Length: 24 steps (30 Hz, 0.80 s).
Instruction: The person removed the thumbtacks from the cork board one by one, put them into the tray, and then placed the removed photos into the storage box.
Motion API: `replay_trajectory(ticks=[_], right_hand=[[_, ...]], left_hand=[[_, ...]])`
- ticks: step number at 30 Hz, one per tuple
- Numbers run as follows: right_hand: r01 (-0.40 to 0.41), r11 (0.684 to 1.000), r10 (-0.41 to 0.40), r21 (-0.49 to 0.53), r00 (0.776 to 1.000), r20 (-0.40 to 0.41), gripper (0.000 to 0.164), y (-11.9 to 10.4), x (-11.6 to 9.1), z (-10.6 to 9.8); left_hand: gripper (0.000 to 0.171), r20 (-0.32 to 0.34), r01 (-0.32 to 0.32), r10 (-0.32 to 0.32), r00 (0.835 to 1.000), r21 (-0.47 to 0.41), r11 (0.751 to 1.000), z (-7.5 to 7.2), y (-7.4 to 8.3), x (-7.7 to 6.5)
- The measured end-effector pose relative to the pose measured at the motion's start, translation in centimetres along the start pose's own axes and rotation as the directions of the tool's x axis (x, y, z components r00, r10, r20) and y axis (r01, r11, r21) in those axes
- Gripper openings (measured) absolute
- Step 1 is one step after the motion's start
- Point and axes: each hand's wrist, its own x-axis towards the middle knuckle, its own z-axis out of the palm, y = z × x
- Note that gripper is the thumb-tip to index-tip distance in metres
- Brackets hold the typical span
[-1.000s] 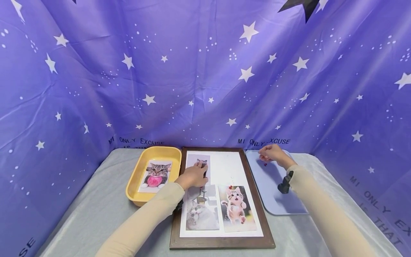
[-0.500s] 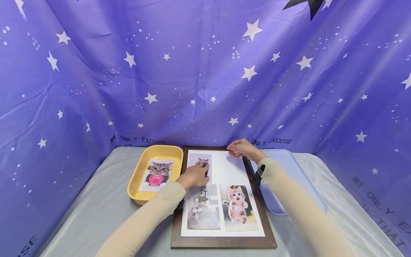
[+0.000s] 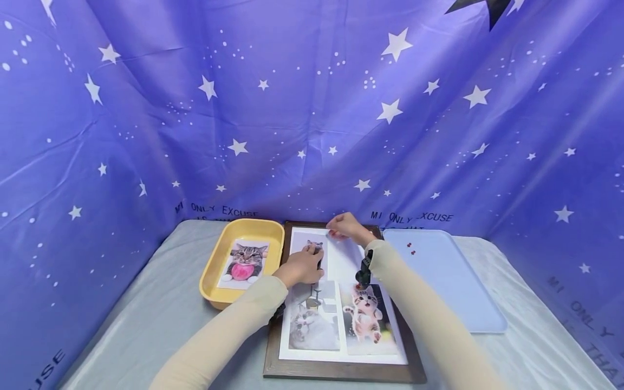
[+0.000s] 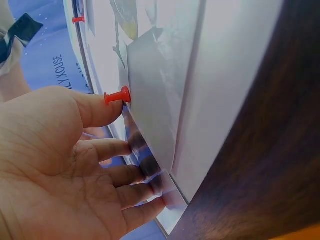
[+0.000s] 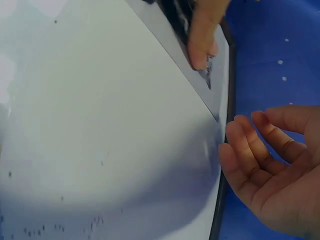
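My left hand (image 3: 302,266) presses with straight fingers on a cat photo (image 3: 303,238) at the upper left of a framed white board (image 3: 343,262), partly covering it. Beside my left thumb, a red push pin (image 4: 117,95) stands in the top of the white-cat photo (image 3: 314,327) below. Over the board's top edge, my right hand (image 3: 347,226) brings thumb and forefinger together near that upper photo's right corner. It seems to pinch a red push pin, almost wholly hidden by the fingertips. A kitten photo (image 3: 366,322) at lower right has a pin (image 3: 358,286) at its top.
Left of the board stands a yellow tub (image 3: 210,273) holding another cat photo (image 3: 242,264). A pale blue tray (image 3: 453,298) lies to the right, with two red push pins (image 3: 413,252) near its far end. A purple starry cloth (image 3: 312,135) hangs behind.
My right hand has moved left from above the blue tray to the board's top edge, beside the upper-left photo. My left hand has stayed pressed on that photo.
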Motion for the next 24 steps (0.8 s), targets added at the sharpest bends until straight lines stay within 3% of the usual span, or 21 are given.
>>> replay_trajectory(ticks=[9, 16, 24], right_hand=[[0.039, 0.997, -0.041, -0.063, 0.998, -0.038, 0.023, -0.3, 1.0, 1.8], [0.039, 0.984, -0.049, -0.173, 0.997, -0.053, 0.024, -0.5, 1.1, 2.1], [0.033, 0.978, -0.044, -0.208, 0.998, -0.048, 0.023, -0.6, 1.2, 2.3]], left_hand=[[0.063, -0.011, -0.003, 0.003, 1.0, -0.017, 1.0, 0.0, -0.2, -0.1], [0.063, -0.019, -0.001, 0.001, 1.0, -0.014, 1.0, 0.1, -0.1, 0.1], [0.063, -0.02, 0.0, 0.001, 1.0, 0.009, 1.0, 0.2, -0.1, 0.2]])
